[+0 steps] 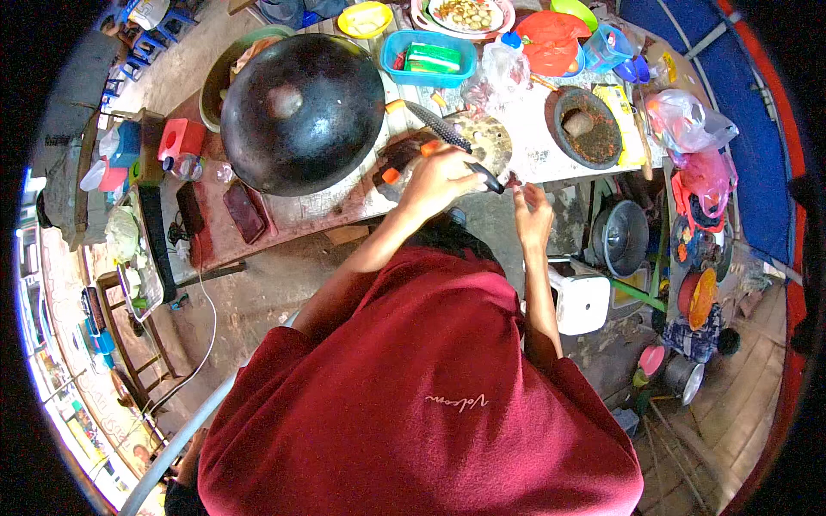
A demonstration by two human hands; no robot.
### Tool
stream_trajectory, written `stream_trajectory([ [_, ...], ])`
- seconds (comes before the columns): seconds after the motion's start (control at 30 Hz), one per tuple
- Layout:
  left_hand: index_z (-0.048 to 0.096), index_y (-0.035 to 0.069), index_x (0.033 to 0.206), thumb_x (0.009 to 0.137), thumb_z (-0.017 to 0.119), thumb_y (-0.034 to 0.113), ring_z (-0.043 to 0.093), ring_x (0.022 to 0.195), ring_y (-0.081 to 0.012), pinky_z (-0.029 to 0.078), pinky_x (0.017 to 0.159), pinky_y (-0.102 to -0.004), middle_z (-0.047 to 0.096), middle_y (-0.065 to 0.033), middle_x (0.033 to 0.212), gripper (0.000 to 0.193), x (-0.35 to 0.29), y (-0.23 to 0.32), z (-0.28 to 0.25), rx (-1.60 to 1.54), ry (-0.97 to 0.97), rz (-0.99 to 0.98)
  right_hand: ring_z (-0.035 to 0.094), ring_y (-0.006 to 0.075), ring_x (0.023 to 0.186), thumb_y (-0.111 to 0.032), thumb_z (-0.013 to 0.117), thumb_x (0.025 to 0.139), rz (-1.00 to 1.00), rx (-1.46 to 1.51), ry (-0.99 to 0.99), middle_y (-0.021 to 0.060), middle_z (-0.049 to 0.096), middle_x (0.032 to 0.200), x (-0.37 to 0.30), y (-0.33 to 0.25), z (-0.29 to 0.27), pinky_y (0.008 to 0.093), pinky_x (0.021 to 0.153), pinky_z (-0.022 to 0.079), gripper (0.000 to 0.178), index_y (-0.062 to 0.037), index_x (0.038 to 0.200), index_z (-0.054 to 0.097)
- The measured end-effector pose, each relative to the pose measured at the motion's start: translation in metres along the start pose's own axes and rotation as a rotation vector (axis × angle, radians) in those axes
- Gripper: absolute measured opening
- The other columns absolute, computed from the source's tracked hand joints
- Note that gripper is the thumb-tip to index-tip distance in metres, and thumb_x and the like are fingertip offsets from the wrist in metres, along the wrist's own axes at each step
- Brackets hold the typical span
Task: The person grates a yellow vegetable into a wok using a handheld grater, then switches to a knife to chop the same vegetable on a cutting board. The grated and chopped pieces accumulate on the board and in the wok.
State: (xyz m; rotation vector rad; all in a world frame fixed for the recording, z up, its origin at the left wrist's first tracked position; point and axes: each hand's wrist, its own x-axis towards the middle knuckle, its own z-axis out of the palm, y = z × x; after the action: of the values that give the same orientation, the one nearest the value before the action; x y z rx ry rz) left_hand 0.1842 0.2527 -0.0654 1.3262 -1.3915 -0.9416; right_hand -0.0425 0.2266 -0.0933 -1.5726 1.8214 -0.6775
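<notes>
My left hand is closed round a knife with a dark, speckled blade and a black handle. The blade slants up and left, and the handle end sticks out toward my right hand. Under the knife lies a round, worn wooden chopping board. An orange piece, looking like carrot, lies left of my left hand. Another orange piece sits right by its knuckles. My right hand is at the table's near edge, just right of the handle, fingertips drawn together. Whatever they may hold is too small to make out.
A large black wok rests upside down on the table's left. A stone mortar stands right of the board. Behind are a blue basin, a yellow bowl and a red plastic bag. Below right sits a white box-shaped thing.
</notes>
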Motion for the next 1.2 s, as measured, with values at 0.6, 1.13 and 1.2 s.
stream_trajectory([
  [0.6,0.066,0.008,0.097,0.073,0.076,0.026,0.067,0.087,-0.0370,0.053,0.077,-0.0463,0.069,-0.0164,0.091,0.031,0.036,-0.102,-0.030,0.860,0.231,-0.354,0.061,0.0366,0.096,-0.013,0.069,0.077,-0.400,-0.117,-0.394,0.0189,0.060,0.100,0.063,-0.009,0.047,0.0440,0.084,0.050,0.027,-0.0015,0.100,0.062],
  [1.13,0.067,0.006,0.105,0.082,0.057,0.011,0.060,0.107,-0.0325,0.050,0.089,-0.0464,0.065,-0.0145,0.108,0.025,0.150,-0.151,-0.022,1.048,0.025,0.116,0.055,0.0078,0.065,-0.020,0.076,0.087,-0.139,0.230,-0.396,0.0032,0.065,0.069,0.072,0.049,-0.081,0.0262,0.062,0.046,0.025,0.0023,0.080,0.067],
  [1.2,0.067,0.009,0.108,0.080,0.057,0.007,0.059,0.109,-0.0297,0.051,0.084,-0.0443,0.064,-0.0130,0.100,0.030,0.155,-0.159,-0.024,1.147,-0.090,0.091,0.057,0.0089,0.067,-0.021,0.076,0.087,-0.136,0.225,-0.390,0.0041,0.067,0.072,0.072,0.048,-0.089,0.0265,0.064,0.047,0.025,0.0023,0.084,0.069],
])
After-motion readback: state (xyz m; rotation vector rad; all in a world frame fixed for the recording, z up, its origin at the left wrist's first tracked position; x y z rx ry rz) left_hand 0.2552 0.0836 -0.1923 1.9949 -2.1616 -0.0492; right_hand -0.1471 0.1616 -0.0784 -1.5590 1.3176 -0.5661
